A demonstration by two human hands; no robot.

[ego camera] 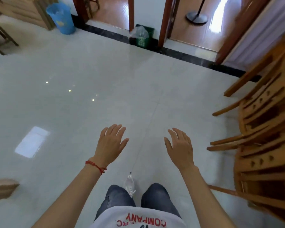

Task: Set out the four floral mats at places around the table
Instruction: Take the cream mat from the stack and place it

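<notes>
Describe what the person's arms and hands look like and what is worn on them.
Both forearms are bare, with no sleeves showing. The left hand has a red braided string bracelet at its wrist. The right hand wears nothing visible: no glove, ring or watch.

A red string bracelet (96,167) circles the wrist just below the left hand (111,142). Both forearms are bare. Dark blue jeans (118,198) and a white shirt with red lettering (138,218).

Floor (89,71): glossy pale tile, reflecting light spots.
Blue bin (61,18): far left across the floor, beside stacked cardboard (28,12).
Green bin (142,37): far edge of floor, between two doorways, clear bag inside.
Wooden chairs (262,137): along floor's right edge.
Lamp base (197,18): beyond right doorway.
</notes>
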